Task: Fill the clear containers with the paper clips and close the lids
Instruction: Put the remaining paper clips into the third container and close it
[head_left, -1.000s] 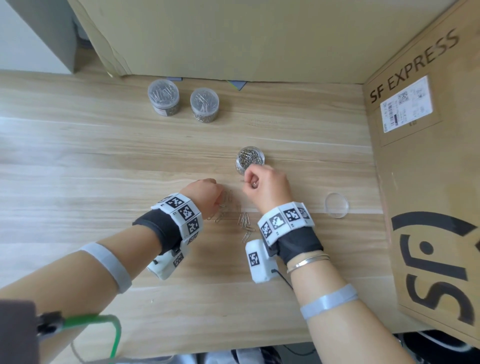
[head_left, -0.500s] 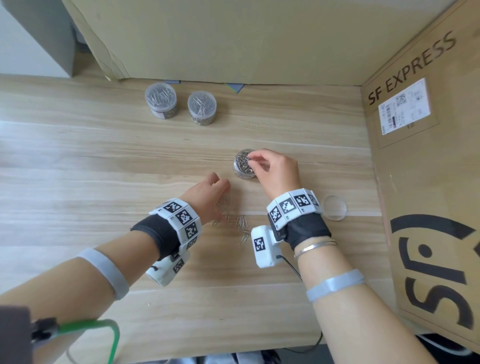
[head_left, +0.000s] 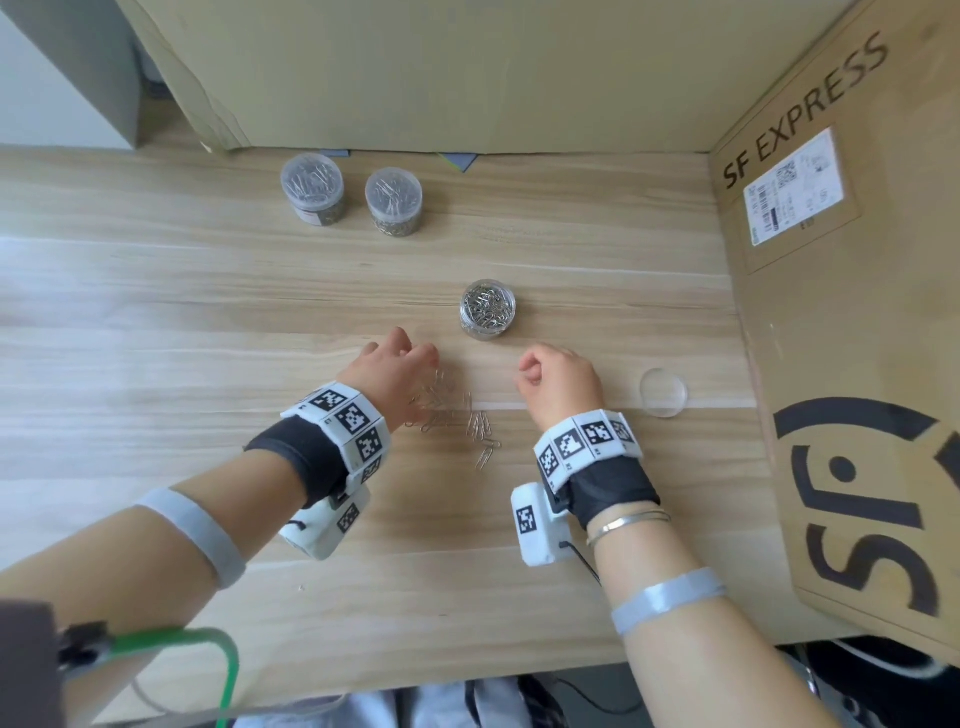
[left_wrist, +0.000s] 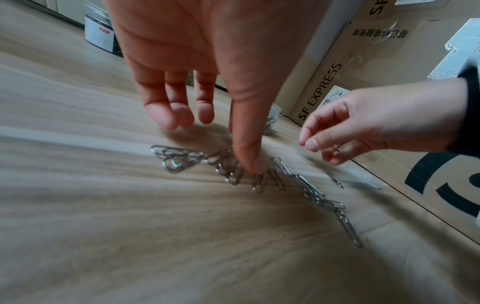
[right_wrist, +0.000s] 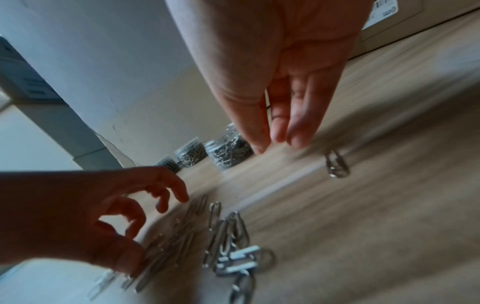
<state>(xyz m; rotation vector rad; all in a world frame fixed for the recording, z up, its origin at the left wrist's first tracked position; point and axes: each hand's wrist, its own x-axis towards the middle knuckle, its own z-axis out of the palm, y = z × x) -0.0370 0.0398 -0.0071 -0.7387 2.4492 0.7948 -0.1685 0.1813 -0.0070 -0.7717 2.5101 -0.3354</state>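
Pale wood-grain table (head_left: 156, 312), walled by brown cardboard boxes (head_left: 857, 364) at back and right. Far left of the hands, two round clear tubs (head_left: 313, 188), lidded, packed with silver clips. Left hand (head_left: 395, 371) over the loose clips (head_left: 457, 415), fingers spread and straight, thumb (left_wrist: 249, 160) pressing down among them; nothing held. About a dozen or more thin steel wire clips, flat on the wood in a loose scatter between the two hands, exact count unclear. Just beyond the gap between the hands, one open tub (head_left: 488, 310), brimful of clips. Right hand (head_left: 561, 382) just right of the scatter, fingertips (right_wrist: 298, 137) drawn narrowly together, pinching nothing visible. Right of that hand, one flat clear round lid (head_left: 663, 392) lying alone on the table.
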